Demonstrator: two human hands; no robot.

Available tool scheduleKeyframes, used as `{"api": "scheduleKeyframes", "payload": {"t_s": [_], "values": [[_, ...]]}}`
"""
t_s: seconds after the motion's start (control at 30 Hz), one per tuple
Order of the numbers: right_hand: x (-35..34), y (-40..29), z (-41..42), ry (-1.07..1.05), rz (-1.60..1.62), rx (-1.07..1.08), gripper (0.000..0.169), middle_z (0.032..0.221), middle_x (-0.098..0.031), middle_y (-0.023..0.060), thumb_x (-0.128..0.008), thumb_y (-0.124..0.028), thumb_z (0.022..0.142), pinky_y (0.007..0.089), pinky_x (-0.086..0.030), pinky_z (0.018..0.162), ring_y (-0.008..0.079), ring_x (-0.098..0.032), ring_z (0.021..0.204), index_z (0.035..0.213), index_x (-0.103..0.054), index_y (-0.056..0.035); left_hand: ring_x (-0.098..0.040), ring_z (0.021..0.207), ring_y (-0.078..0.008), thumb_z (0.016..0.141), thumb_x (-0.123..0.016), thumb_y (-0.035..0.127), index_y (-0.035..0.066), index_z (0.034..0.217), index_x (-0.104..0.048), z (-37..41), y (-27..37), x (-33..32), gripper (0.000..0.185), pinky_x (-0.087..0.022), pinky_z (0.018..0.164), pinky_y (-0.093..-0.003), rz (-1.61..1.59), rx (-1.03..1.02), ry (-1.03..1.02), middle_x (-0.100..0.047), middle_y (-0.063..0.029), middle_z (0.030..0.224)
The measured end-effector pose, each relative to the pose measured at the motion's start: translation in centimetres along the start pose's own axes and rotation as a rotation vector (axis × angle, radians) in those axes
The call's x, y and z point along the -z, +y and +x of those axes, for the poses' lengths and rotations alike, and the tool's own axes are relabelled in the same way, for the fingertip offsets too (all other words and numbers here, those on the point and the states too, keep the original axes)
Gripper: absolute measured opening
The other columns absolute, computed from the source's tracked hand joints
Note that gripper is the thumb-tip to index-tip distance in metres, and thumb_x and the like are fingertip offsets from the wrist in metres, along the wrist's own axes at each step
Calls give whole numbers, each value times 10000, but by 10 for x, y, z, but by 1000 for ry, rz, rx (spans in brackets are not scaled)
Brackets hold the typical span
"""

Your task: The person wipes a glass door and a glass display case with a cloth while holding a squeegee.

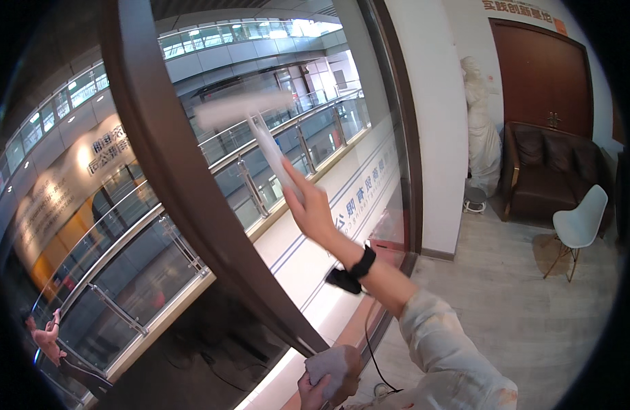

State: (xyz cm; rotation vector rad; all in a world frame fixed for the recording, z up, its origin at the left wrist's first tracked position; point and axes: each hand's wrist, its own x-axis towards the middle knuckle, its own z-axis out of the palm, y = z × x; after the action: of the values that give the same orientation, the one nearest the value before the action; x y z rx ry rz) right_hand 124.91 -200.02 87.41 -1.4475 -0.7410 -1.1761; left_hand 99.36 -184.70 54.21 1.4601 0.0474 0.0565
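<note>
My right hand (311,205) reaches up and grips the handle of a white T-shaped window squeegee (269,146). Its wide head (243,108) is blurred and lies across the upper part of a glass pane (274,205); whether it touches the glass I cannot tell. Low in the picture, my left hand (311,393) holds a folded grey and brown cloth (331,370) near the foot of the dark frame post (192,169). A black band (363,261) circles my right wrist. Beside it shows a dark object (344,281) that I cannot make out.
Beyond the glass run metal-and-glass railings (289,136), and a person (47,341) appears at far left. A black cable (369,333) trails to the floor (499,307). To my right stand a white chair (581,220), brown sofa (545,164), stool (475,200) and wrapped statue (481,123).
</note>
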Motion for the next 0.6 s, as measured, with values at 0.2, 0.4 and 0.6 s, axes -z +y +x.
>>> {"api": "scheduleKeyframes", "payload": {"t_s": [0.2,0.4,0.6], "values": [[-12,-10,87,-95,106,134,554,861,-593,237,-578,-79,821,447,-447,679,412,-565,779,1356,-435,-77,-575,994,-179,843,-618,61,-6,1190,-547,69,12,-29,361,-466,878,-317,19,-17,-3,-614,-86,1104],[24,67,-80,-329,60,37,671,828,-499,195,-565,-14,833,411,-469,524,349,-566,622,1444,-292,-52,-591,964,-168,822,-643,34,-9,1171,-559,122,11,-63,361,-478,857,-314,3,-63,19,-628,-80,1075],[6,46,124,-181,85,255,626,929,-589,256,-577,-42,806,436,-473,700,414,-570,775,1401,-387,-84,-604,926,-151,800,-673,17,-9,1145,-580,141,13,-91,358,-490,831,-305,9,-111,225,-645,-69,1035]]}}
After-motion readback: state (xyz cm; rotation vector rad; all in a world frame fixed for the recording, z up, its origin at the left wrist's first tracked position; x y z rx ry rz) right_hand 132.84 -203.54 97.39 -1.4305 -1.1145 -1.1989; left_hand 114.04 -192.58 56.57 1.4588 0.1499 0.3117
